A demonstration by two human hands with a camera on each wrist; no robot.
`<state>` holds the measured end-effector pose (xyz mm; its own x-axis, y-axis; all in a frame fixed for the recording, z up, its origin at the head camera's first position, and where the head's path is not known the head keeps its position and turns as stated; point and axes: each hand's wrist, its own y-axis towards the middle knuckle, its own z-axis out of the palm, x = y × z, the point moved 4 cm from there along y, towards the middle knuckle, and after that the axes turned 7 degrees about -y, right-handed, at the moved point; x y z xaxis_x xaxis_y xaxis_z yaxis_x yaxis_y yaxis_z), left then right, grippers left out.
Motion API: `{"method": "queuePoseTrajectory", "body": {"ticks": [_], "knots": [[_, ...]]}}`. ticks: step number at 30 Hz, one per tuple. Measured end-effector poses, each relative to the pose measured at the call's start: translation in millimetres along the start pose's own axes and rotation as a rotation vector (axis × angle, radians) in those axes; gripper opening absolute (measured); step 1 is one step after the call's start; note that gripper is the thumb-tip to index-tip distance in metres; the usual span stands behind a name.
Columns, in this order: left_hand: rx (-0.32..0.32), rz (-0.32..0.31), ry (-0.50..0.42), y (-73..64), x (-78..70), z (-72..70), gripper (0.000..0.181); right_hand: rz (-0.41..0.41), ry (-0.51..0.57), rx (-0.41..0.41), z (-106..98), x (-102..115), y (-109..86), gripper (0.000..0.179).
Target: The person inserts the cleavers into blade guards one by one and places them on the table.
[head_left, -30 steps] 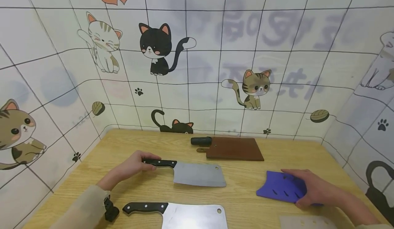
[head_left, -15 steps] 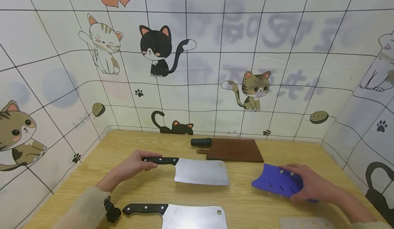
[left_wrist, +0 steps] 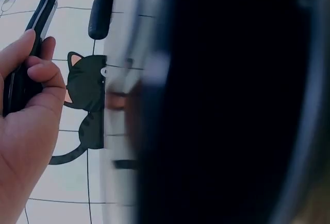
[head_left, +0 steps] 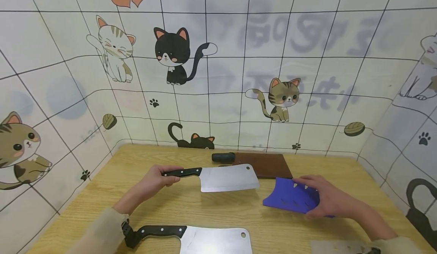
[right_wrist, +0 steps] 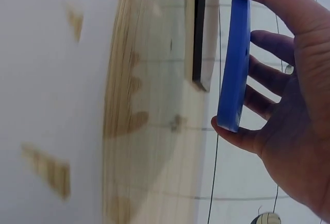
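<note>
My left hand (head_left: 155,182) grips the black riveted handle of a cleaver (head_left: 228,179), raised over the table with its blade pointing right. In the left wrist view, thumb and fingers wrap the cleaver handle (left_wrist: 41,15). My right hand (head_left: 329,197) holds a blue-purple slotted plastic plate (head_left: 290,195) by its right end, tilted above the table, with its curved notch toward the cleaver. Seen edge-on in the right wrist view, the plate (right_wrist: 236,64) sits between thumb and fingers. A second cleaver (head_left: 215,240) lies flat at the front, its lower part cut off by the frame.
A brown cutting board (head_left: 269,165) and a black handle (head_left: 223,157) lie at the back of the wooden table (head_left: 143,155). A whitish slotted plate (head_left: 336,247) lies at the front right. Cat-print sheeting (head_left: 225,106) walls the back and sides.
The left hand has raised the cleaver from near the table, so its blade now overlaps the board. The right hand has lifted the blue-purple plate and carried it left toward the cleaver.
</note>
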<state>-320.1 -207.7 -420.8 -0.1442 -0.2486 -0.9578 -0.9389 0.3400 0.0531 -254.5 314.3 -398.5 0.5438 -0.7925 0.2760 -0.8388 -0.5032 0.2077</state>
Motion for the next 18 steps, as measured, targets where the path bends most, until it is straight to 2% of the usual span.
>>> {"method": "queuePoseTrajectory", "body": {"ticks": [5, 9, 18], "knots": [[-0.006, 0.026, -0.021, 1.8, -3.1, 6.8, 0.04, -0.024, 0.011, 0.007, 2.9, 12.0, 6.7, 0.091], [0.02, 0.039, -0.055, 4.0, -3.4, 10.9, 0.04, -0.044, 0.031, 0.028, 5.1, 20.0, 9.7, 0.09], [0.015, 0.036, -0.079, 6.6, -2.5, 10.3, 0.042, -0.098, -0.003, -0.01, 6.9, 28.4, 10.5, 0.092]]}}
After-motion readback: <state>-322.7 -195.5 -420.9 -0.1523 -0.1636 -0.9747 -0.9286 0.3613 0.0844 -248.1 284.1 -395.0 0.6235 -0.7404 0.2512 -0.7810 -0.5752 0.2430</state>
